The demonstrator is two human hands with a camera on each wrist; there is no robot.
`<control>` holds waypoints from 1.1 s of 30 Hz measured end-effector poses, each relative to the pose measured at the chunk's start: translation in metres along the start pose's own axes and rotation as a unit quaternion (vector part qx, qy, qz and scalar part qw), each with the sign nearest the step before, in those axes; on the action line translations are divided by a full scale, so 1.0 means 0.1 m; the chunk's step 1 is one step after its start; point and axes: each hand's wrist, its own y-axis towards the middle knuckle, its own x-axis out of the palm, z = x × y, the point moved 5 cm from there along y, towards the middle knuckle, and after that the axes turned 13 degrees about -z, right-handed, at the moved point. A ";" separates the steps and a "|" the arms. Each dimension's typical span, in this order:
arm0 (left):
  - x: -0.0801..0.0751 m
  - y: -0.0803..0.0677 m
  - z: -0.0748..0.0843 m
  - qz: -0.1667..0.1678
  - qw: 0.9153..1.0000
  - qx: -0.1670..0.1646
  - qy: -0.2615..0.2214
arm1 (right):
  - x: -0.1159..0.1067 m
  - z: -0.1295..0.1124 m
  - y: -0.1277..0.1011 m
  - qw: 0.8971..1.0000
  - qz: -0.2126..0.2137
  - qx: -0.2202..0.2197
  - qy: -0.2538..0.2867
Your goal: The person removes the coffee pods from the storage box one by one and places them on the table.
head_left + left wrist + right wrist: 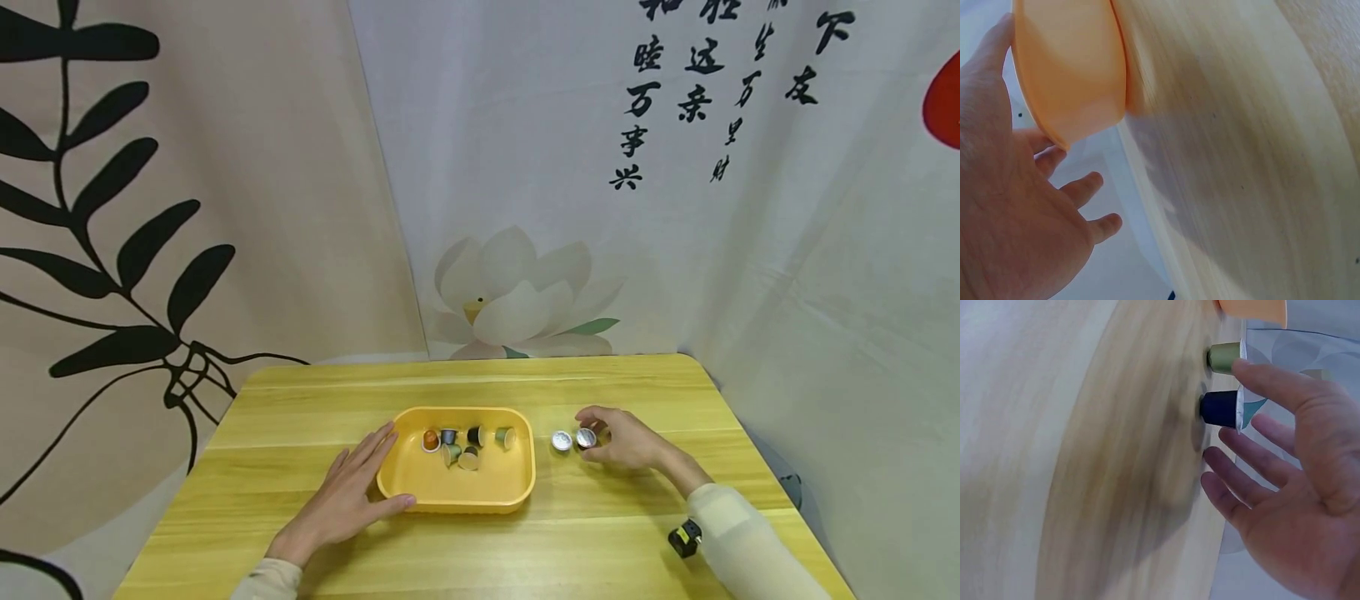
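Left hand (341, 500), fingers straight, rests against the yellow tray (420, 487) holding six coffee capsules (463, 446); at 3 o'clock, right hand (626, 437), loosely spread, touches one of two capsules (573, 440), gripping neither.

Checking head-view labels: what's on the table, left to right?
Left hand → yellow tray → green capsule → dark blue capsule → right hand → small black-and-yellow object.
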 end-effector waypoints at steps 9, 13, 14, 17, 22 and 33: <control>0.00 -0.01 0.00 -0.001 1.000 0.003 0.001 | -0.07 -0.12 -0.08 0.999 0.012 -0.007 -0.047; -0.01 0.00 0.00 -0.002 1.000 0.004 0.000 | -0.11 -0.22 -0.10 0.997 0.023 -0.017 -0.074; -0.01 0.00 0.00 -0.002 1.000 0.004 0.001 | -0.12 -0.25 -0.11 0.997 0.025 -0.020 -0.076; -0.01 0.00 0.00 -0.003 1.000 0.002 0.000 | -0.15 -0.34 -0.11 0.995 0.030 -0.031 -0.085; -0.01 0.00 0.00 -0.005 1.000 -0.001 -0.004 | -0.17 -0.49 -0.09 0.993 0.042 -0.048 -0.096; 0.00 0.01 -0.01 -0.003 1.000 0.001 0.001 | -0.13 -0.95 0.05 0.989 0.044 -0.109 -0.093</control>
